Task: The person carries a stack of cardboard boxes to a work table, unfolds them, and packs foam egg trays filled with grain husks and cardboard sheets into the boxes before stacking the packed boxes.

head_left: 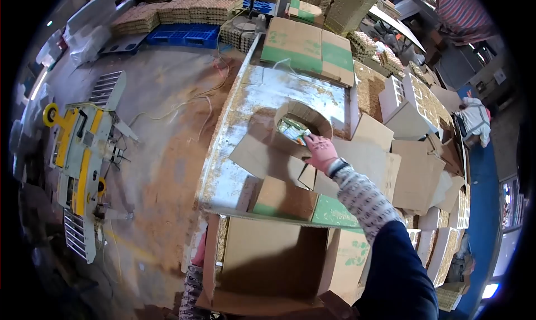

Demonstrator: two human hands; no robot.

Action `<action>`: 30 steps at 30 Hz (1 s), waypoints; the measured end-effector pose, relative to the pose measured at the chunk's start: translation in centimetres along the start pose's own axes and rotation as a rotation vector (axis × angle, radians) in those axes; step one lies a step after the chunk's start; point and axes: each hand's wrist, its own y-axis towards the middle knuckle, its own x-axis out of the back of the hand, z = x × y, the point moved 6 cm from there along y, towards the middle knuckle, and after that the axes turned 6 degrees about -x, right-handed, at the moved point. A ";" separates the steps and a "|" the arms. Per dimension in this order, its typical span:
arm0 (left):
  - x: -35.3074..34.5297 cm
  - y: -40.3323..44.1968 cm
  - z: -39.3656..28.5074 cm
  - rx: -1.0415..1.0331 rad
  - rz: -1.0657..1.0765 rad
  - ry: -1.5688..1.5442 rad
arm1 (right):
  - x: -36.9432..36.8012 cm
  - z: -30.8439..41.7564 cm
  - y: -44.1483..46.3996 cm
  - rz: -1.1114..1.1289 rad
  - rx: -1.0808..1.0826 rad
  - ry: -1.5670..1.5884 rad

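My right hand (321,152), in a pink glove, reaches to the rim of a round cardboard container (312,117). Its fingertips are at small printed packets (292,130) inside; whether they grip one is hard to make out. Close to me stands an open, empty-looking cardboard box (268,258) with its flaps spread. My left hand (199,252), also gloved in pink, is at the left side of this box, mostly hidden by its wall, so its fingers do not show. Flat cardboard flaps (257,152) lie beneath the round container.
Flattened green-and-brown boxes (307,46) lie at the table's (251,91) far end. A yellow-and-grey machine (84,152) stands on the floor at left. Egg trays are stacked on a blue pallet (184,35). White boxes (413,102) stand at right; beyond them is another person (474,122).
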 end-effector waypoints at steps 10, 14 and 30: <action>1.5 -0.9 1.0 0.009 -0.079 -0.026 | 0.2 -0.4 6.8 -0.500 -0.015 -0.082; 1.5 -1.3 1.0 0.005 -0.103 -0.027 | -8.3 2.0 9.7 0.365 -0.126 0.228; 0.7 1.2 2.7 -0.049 -0.069 -0.041 | -9.5 1.2 10.9 0.490 -0.170 0.400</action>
